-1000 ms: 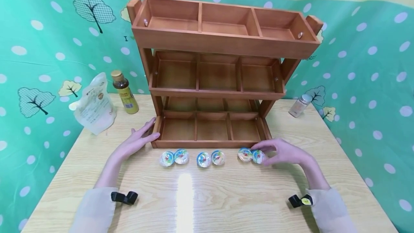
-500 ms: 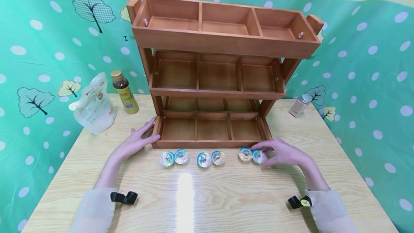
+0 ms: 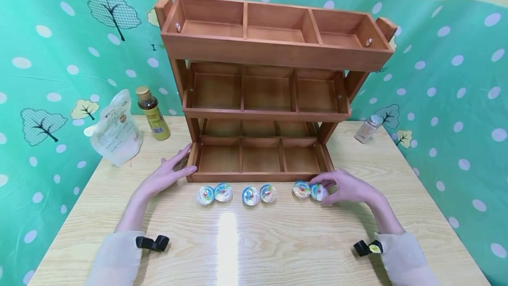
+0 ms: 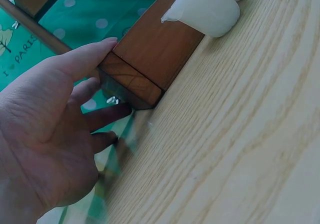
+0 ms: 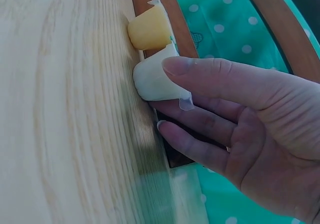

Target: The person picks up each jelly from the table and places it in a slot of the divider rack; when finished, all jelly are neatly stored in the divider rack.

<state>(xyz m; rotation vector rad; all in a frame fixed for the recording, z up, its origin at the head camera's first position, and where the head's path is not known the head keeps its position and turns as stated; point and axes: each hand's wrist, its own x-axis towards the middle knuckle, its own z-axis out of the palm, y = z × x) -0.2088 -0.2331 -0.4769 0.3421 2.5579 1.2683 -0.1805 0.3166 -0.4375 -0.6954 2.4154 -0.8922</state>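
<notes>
My right hand (image 3: 353, 186) pinches the rightmost jelly cup (image 3: 318, 192) between thumb and fingers. In the right wrist view this white cup (image 5: 157, 76) stands on the table, the thumb on its near side and the fingers behind it. A yellowish jelly cup (image 5: 151, 28) sits right beside it. My left hand (image 3: 162, 175) rests at the left end of a brown wooden rack (image 3: 278, 54); its thumb touches the bottom tray's front corner (image 4: 132, 79), the other fingers spread along the side. Two more pairs of jelly cups, left (image 3: 214, 193) and middle (image 3: 259, 194), line the rack's front.
The rack has three tiers of trays with dividers. A white pouch (image 3: 119, 131) and a yellow-labelled bottle (image 3: 155, 116) stand at the back left, a small clear jar (image 3: 368, 129) at the back right. A green patterned cloth (image 3: 51, 78) hangs behind the wooden table (image 3: 274, 246).
</notes>
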